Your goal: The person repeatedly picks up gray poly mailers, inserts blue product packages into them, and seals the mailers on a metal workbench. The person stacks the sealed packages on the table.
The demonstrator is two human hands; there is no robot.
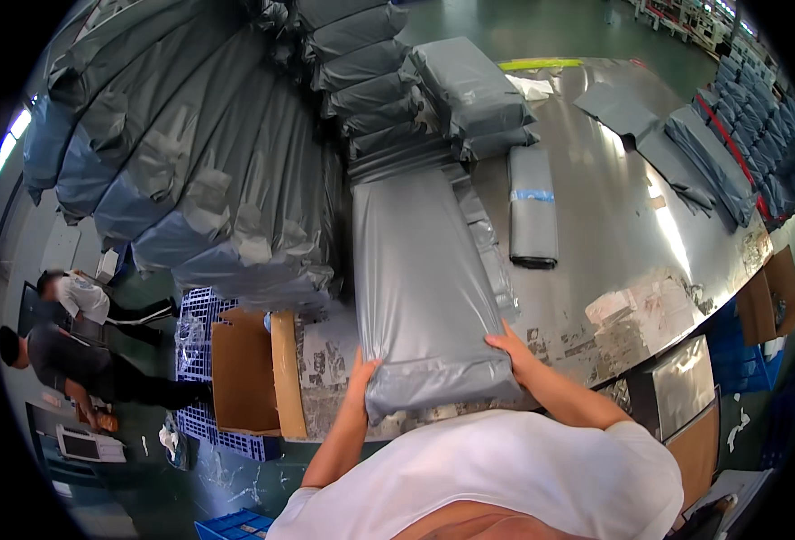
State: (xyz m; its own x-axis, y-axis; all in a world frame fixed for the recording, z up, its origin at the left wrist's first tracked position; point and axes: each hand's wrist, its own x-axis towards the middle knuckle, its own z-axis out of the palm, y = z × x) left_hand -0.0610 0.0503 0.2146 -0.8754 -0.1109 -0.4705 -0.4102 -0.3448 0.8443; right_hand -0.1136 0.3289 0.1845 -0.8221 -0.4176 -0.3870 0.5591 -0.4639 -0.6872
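Note:
A long grey plastic-wrapped package (424, 270) lies lengthwise before me on the metal-topped table (614, 225), its near end at the front edge. My left hand (366, 373) grips its near left side, and my right hand (511, 349) grips the near right corner, thumb on top. The fingers beneath are hidden. Against the package's far end rises a stack of similar grey packages (366, 67). A folded bundle of grey plastic bags (532, 207) with a blue band lies to the right, apart from my right hand.
A tall pile of grey packages (190, 153) stands at left, above a blue pallet (195, 333) and a cardboard box (243, 373). More grey packages (474, 85) and loose grey bags (654, 144) lie farther back. Two people (64, 360) are at far left.

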